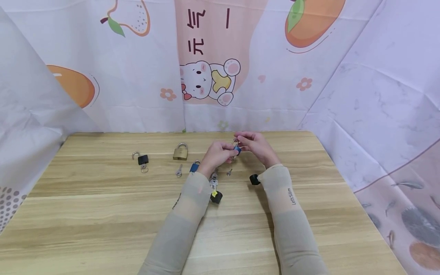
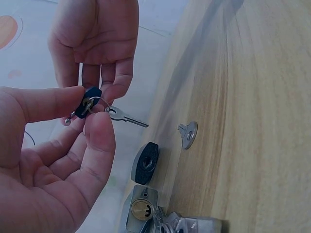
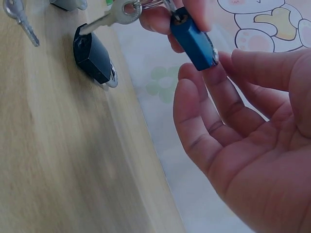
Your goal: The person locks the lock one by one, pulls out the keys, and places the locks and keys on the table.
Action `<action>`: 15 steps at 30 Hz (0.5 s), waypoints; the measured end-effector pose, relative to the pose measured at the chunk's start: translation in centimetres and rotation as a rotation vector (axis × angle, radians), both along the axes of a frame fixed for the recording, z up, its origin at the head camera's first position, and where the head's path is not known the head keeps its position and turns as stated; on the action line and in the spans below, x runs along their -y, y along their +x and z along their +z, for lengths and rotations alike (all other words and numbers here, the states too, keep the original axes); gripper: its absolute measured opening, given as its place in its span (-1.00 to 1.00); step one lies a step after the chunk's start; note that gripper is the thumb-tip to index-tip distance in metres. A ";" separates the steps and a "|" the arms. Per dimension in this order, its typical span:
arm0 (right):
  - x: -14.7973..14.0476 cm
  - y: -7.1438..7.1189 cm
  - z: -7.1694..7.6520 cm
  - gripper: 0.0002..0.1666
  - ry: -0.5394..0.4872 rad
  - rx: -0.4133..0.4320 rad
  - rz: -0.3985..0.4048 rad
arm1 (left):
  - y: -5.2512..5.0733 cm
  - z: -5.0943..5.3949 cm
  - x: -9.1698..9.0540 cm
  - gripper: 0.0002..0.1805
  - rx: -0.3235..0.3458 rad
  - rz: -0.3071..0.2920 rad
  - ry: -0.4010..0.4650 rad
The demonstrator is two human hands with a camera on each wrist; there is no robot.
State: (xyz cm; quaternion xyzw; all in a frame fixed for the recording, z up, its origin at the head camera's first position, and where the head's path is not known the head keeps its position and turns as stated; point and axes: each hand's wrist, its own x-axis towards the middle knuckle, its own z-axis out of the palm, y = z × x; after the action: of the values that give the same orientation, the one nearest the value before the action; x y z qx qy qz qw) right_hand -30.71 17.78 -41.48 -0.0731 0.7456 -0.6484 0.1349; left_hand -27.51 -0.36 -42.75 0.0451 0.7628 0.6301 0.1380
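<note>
left hand (image 1: pixel 216 156): thumb and finger closed, pinching blue padlock (image 3: pixel 192 41), key (image 3: pixel 125 12) dangling | right hand (image 1: pixel 258 149): fingers part-bent at shackle (image 3: pixel 214 53), pinch unclear | padlock held above table (image 1: pixel 309 214), near far edge

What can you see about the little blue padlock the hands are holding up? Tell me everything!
The blue padlock has a small body that looks like painted metal, and a silver shackle pointing roughly upward. Something silver, probably a key, sits in its keyhole; there a ring carries a dangling key. The left hand pinches the body; the right hand seems to pinch the shackle end. It's above the table. Whether it's locked, I can't tell.
</note>
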 end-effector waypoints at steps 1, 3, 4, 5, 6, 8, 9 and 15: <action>0.0 0.0 0.0 -0.59 0.000 -0.002 0.001 | 0.0 0.0 0.0 -0.77 -0.001 -0.002 -0.005; 0.0 0.0 -0.1 -0.59 -0.003 -0.002 0.002 | 0.0 0.0 0.0 -0.77 -0.006 -0.007 -0.014; 0.0 0.0 -0.1 -0.59 -0.005 0.000 0.001 | 0.0 0.0 0.0 -0.78 -0.008 -0.010 -0.019; 0.0 -0.1 -0.2 -0.59 -0.006 0.001 0.000 | 0.0 0.0 0.0 -0.78 -0.009 -0.011 -0.023; 0.0 -0.1 -0.2 -0.58 -0.001 0.001 0.001 | 0.0 0.0 0.0 -0.78 -0.007 -0.011 -0.025; 0.0 -0.1 -0.2 -0.57 0.012 0.000 0.001 | 0.1 0.0 0.0 -0.78 -0.001 -0.007 -0.030; 0.0 0.0 -0.2 -0.57 0.022 -0.003 0.003 | 0.1 0.0 0.0 -0.78 0.002 -0.004 -0.032; 0.4 0.1 -0.1 -0.50 0.140 -0.041 0.035 | 0.2 0.3 0.1 -0.78 0.013 0.006 -0.069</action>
State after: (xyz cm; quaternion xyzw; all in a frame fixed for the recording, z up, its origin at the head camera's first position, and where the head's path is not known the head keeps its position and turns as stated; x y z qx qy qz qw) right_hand -30.62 17.40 -41.56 -0.0898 0.7904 -0.5907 0.1355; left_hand -27.31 -0.47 -42.43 0.0340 0.7833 0.6041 0.1426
